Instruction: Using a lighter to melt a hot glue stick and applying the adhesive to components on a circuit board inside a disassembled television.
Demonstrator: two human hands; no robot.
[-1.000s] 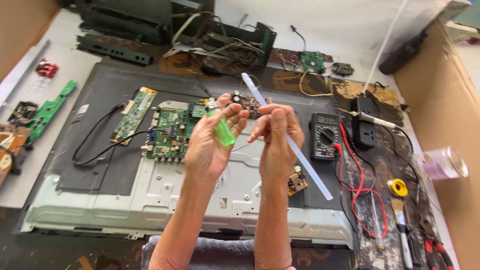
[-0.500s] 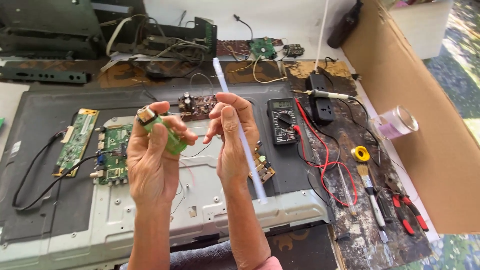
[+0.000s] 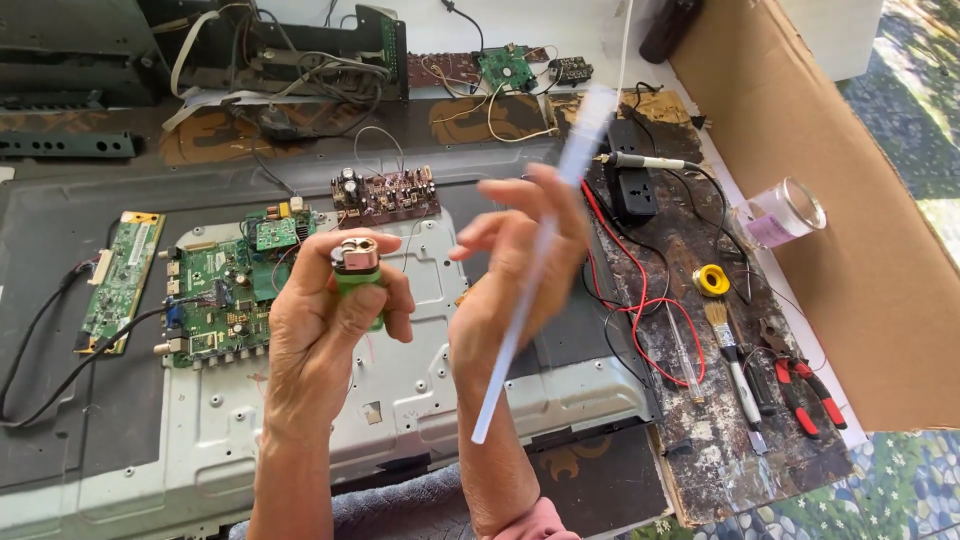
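Tilted since before, blurred white strip (image 3: 530, 270) pinched by right hand (image 3: 505, 290); left hand (image 3: 330, 320) grips green lighter (image 3: 357, 270)

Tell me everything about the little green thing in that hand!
It is a small lighter with a see-through green plastic body and a shiny metal cap on top. The left hand grips it upright, fingers wrapped around the body so only the top part shows. No flame is visible. It is held up in the air above the grey metal panel, just left of the right hand.

a brown cardboard box (image 3: 800, 190) stands at the right edge, beside the glass's purple label (image 3: 765, 228).
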